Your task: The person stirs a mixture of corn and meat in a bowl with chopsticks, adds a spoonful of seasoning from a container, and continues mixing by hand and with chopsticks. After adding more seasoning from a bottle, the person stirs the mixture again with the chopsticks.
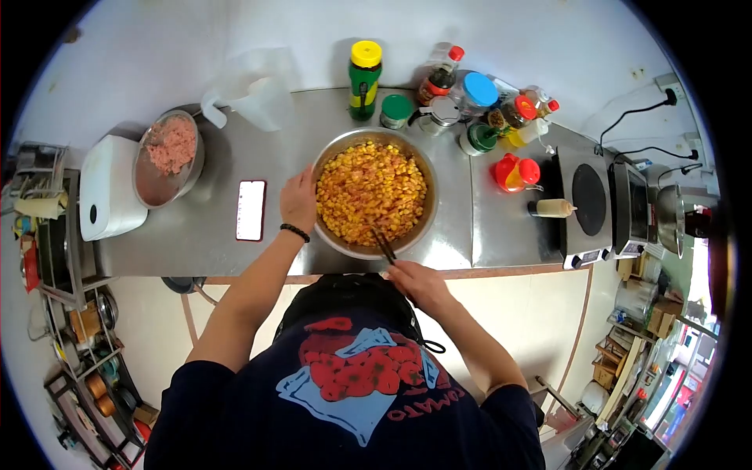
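A wide steel bowl [427,221] full of a yellow and red corn mixture [371,190] stands on the steel counter in front of me. My left hand [298,200] rests against the bowl's left rim, a black bead bracelet on the wrist. My right hand [417,283] holds dark chopsticks [383,246] at the bowl's near edge, their tips dipped into the mixture.
A phone [251,210] lies left of the bowl. Further left are a steel bowl of minced meat [168,152], a white appliance [110,188] and a clear jug [254,88]. Several sauce bottles and jars [462,98] line the back wall. A cooktop [587,200] sits at the right.
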Action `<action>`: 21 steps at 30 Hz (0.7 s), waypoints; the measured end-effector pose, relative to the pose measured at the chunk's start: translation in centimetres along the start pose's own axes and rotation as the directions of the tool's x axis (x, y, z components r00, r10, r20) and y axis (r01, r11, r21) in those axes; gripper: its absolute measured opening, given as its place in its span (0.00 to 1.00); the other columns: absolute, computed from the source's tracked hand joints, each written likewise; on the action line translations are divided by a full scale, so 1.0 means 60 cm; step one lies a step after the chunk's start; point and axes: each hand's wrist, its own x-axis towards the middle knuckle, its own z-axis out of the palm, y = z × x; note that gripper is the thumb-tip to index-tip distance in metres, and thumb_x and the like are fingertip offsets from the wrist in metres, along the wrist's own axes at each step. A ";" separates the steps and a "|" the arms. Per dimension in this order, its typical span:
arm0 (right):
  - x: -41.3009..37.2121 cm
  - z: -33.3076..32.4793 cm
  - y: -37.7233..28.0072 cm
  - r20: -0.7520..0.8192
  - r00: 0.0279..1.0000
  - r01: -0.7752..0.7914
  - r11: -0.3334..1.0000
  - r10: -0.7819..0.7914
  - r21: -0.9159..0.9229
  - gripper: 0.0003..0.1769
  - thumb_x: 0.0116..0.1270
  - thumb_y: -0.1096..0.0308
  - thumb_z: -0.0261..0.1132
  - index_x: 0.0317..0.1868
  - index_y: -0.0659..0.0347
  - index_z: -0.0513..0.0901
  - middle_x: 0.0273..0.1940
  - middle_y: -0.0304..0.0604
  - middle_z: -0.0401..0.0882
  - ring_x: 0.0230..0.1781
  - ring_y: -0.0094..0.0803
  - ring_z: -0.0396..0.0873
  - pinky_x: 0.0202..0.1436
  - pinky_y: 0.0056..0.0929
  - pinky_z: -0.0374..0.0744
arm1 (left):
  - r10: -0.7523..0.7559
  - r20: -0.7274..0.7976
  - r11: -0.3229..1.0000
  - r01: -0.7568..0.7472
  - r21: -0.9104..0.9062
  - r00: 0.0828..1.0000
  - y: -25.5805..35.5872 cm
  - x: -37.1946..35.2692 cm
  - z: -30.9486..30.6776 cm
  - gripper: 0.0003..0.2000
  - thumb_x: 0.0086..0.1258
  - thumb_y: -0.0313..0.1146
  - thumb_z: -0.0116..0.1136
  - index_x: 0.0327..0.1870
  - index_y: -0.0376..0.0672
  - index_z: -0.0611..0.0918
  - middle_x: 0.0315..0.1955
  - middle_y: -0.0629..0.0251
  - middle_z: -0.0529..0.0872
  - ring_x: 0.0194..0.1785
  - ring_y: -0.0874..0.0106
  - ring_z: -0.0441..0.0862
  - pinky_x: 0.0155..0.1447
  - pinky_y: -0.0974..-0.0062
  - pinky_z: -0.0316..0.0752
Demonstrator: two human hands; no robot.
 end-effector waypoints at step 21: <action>0.210 -0.116 0.451 -0.716 0.511 -0.623 0.779 0.475 0.072 0.59 0.41 0.52 0.76 0.68 0.63 0.51 0.54 0.62 0.66 0.55 0.55 0.68 0.56 0.44 0.71 | -0.403 -0.183 0.905 0.361 -0.227 0.897 0.036 -0.140 -0.123 0.26 0.62 0.26 0.54 0.64 0.39 0.66 0.53 0.51 0.73 0.57 0.56 0.69 0.61 0.63 0.65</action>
